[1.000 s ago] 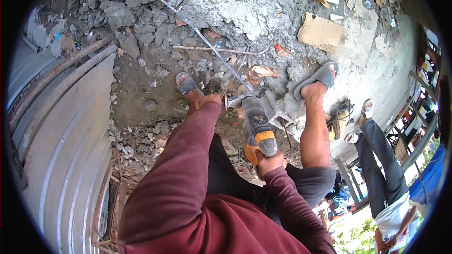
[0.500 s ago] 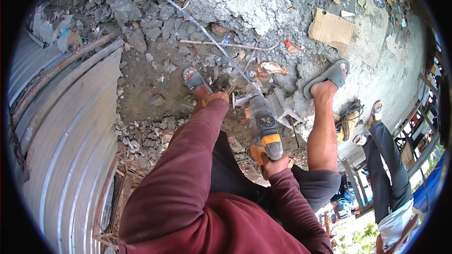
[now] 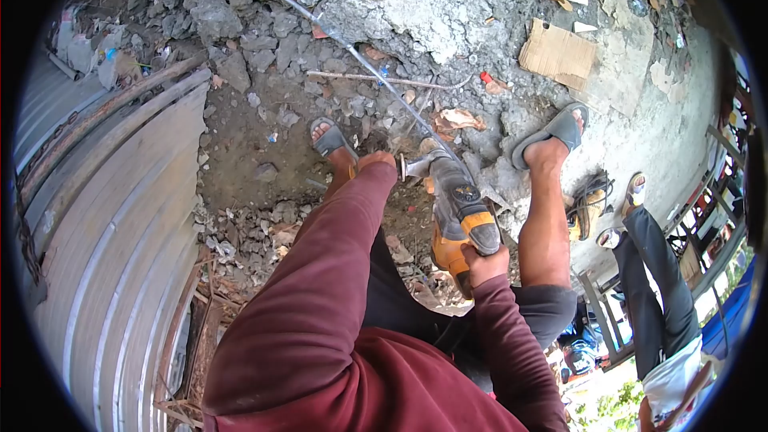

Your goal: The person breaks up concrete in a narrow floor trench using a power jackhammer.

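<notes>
A grey and yellow rotary hammer (image 3: 462,200) points down at the broken ground between my feet. My right hand (image 3: 486,266) is wrapped around its rear grip. At the tool's front left, my left hand (image 3: 378,162) is closed on the side handle, which sticks out from the tool; the sleeve hides part of that hand. The tip of the bit is hidden behind the tool. Rough broken concrete (image 3: 432,16) and loose rubble surround the tool. A thin grey pipe (image 3: 352,52) runs from the top left down to beside the tool's head.
Corrugated metal sheets (image 3: 120,248) stand along the left. My sandalled feet are on either side of the tool. Right of my leg are a second yellow tool with a cord (image 3: 590,206) and another person's legs (image 3: 652,272). Cardboard (image 3: 558,54) lies on the concrete at upper right.
The rear of the rotary hammer has moved slightly right and away from my body, with my right hand on it. My left hand has shifted slightly to the right.
</notes>
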### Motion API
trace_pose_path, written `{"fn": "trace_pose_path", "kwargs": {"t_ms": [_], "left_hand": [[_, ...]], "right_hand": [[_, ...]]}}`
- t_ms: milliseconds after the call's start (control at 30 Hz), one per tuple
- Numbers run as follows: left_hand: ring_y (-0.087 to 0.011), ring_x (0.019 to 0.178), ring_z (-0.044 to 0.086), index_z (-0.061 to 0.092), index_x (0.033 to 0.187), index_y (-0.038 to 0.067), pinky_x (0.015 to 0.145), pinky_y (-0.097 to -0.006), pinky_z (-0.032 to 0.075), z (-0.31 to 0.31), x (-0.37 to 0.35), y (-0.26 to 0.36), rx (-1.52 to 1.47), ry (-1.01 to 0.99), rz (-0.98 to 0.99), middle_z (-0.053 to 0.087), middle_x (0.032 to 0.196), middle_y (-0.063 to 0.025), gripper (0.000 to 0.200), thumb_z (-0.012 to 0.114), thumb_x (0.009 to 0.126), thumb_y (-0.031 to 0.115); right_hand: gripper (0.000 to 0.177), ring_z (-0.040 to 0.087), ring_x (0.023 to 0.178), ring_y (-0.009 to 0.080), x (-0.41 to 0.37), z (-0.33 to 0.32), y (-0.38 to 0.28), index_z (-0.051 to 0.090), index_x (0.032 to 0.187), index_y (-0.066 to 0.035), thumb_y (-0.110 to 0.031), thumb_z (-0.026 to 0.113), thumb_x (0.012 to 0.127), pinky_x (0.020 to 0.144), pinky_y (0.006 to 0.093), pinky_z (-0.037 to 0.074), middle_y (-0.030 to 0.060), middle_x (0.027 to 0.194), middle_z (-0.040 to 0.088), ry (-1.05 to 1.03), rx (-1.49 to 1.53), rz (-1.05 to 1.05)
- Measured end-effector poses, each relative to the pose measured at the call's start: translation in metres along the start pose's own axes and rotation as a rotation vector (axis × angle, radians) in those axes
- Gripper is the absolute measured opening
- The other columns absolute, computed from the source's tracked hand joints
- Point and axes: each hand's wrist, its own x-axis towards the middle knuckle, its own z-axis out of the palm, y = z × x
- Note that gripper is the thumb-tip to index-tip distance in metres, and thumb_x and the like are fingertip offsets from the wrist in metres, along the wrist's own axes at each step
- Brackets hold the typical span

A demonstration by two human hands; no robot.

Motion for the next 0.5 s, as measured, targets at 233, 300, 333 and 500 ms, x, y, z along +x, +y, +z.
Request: {"fn": "trace_pose_path", "kwargs": {"t_ms": [233, 300, 333, 500], "left_hand": [[-0.0274, 0.119, 0.069, 0.077, 0.119, 0.014, 0.095, -0.0414, 0.057, 0.001, 0.021, 0.001, 0.021, 0.0, -0.006, 0.073, 0.125, -0.0088, 0.028, 0.071, 0.091, 0.016], [-0.0272, 0.12, 0.068, 0.077, 0.119, 0.014, 0.095, -0.0414, 0.057, 0.003, 0.022, 0.001, 0.011, 0.012, -0.021, 0.073, 0.126, -0.0086, 0.028, 0.07, 0.092, 0.016], [-0.027, 0.12, 0.068, 0.077, 0.119, 0.014, 0.095, -0.0412, 0.057, 0.004, 0.023, 0.0, 0.007, 0.01, -0.017, 0.072, 0.127, -0.0087, 0.028, 0.069, 0.092, 0.017], [-0.0267, 0.121, 0.068, 0.077, 0.12, 0.015, 0.095, -0.0407, 0.057, 0.005, 0.021, -0.001, 0.013, 0.023, -0.032, 0.072, 0.127, -0.0092, 0.029, 0.07, 0.092, 0.018]], "right_hand": [[0.028, 0.075, 0.074, 0.0242, 0.008, -0.001, -0.01, 0.073, 0.089, 0.007, -0.016, 0.083, 0.076, 0.069, 0.0374, 0.056, 0.0162, 0.081, 0.076, -0.01, 0.003, 0.027], [0.028, 0.075, 0.075, 0.0243, 0.007, 0.001, -0.011, 0.073, 0.089, 0.007, -0.016, 0.083, 0.077, 0.07, 0.0378, 0.056, 0.0162, 0.082, 0.076, -0.01, 0.003, 0.059], [0.028, 0.075, 0.075, 0.0243, 0.006, 0.002, -0.011, 0.073, 0.089, 0.007, -0.016, 0.083, 0.077, 0.07, 0.0378, 0.056, 0.0162, 0.082, 0.076, -0.01, 0.004, 0.061], [0.029, 0.075, 0.076, 0.0267, 0.009, 0.003, -0.006, 0.073, 0.088, 0.007, -0.019, 0.082, 0.077, 0.071, 0.0389, 0.056, 0.0177, 0.08, 0.076, -0.007, -0.034, -0.009]]}}
